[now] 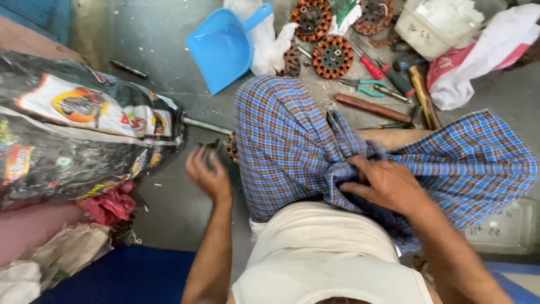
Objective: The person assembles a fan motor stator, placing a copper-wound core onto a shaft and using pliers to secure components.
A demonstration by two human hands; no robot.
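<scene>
**Hands on cloth and floor parts**

Cloth comes first: a big blue checked wrap point(281, 141) covers the person's legs on the grey floor point(163, 56). The right hand point(385, 183) rests on its bunched folds in the lap, fingers curled and pinching the fabric. A large black printed plastic sack point(73, 135) lies at the left. The left hand point(209, 171) is blurry beside the knee, fingers bent, near a small round copper-wound motor part point(232, 147). I cannot tell if it grips anything.
</scene>
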